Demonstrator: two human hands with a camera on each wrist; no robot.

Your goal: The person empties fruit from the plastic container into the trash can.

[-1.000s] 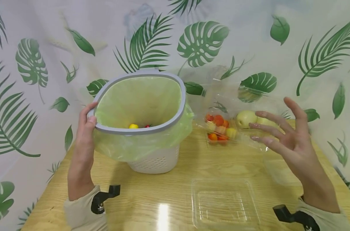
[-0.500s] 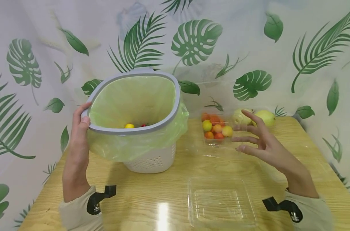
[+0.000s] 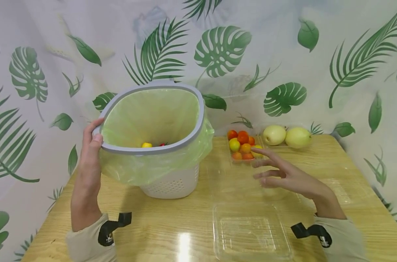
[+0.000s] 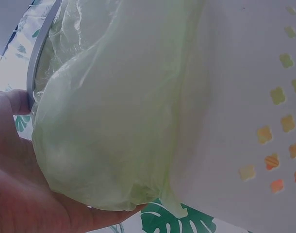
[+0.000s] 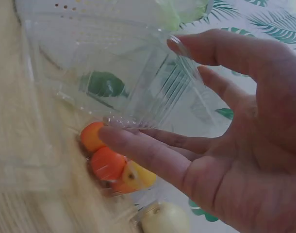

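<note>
My left hand [image 3: 91, 154] grips the grey rim of a white perforated wastebasket [image 3: 172, 185], thumb over the edge. A pale green plastic liner [image 3: 152, 109] covers its inside and hangs over the rim; a yellow piece [image 3: 146, 145] and a red one lie inside. In the right wrist view my right hand [image 5: 235, 150] holds a clear plastic box [image 5: 123, 73] between thumb and fingers, above the table. Its outline barely shows in the head view, left of my right hand [image 3: 290, 174]. Beyond it, a clear box of small orange, red and yellow fruit [image 3: 243, 145] stands on the table.
Two pale green pears [image 3: 286, 136] sit in a clear tray at the back right. Another clear plastic tray [image 3: 252, 233] lies at the front, and a faint clear piece [image 3: 339, 191] lies to the right. A leaf-patterned sheet [image 3: 231, 83] stands behind the table.
My right hand has moved left and down with the clear box, from over the pears toward the front of the small fruit. My left hand keeps its hold on the wastebasket.
</note>
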